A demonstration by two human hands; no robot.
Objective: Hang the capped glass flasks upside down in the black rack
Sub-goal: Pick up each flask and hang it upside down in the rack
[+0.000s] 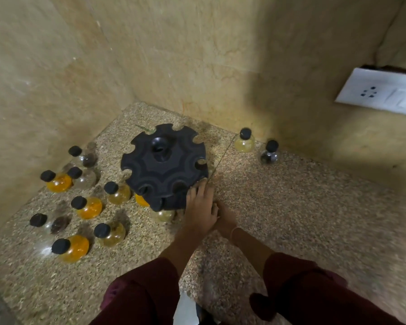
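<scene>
The round black rack (164,165), with notches around its rim, stands on the speckled counter near the wall corner. Under its front edge hang an orange flask (141,201) and a pale yellow flask (165,216). Several black-capped flasks stand upright left of the rack, among them an orange one (89,208) and a yellowish one (118,193). Two more stand at the back right: a yellow one (244,141) and a dark one (269,154). My left hand (200,207) lies flat with its fingertips on the rack's front right rim. My right hand (224,215) is mostly hidden beneath it.
Beige stone walls close the corner behind and to the left of the rack. A white socket plate (380,91) is on the right wall. The speckled counter (291,207) stretches to the right of the rack. My dark red sleeves fill the bottom of the view.
</scene>
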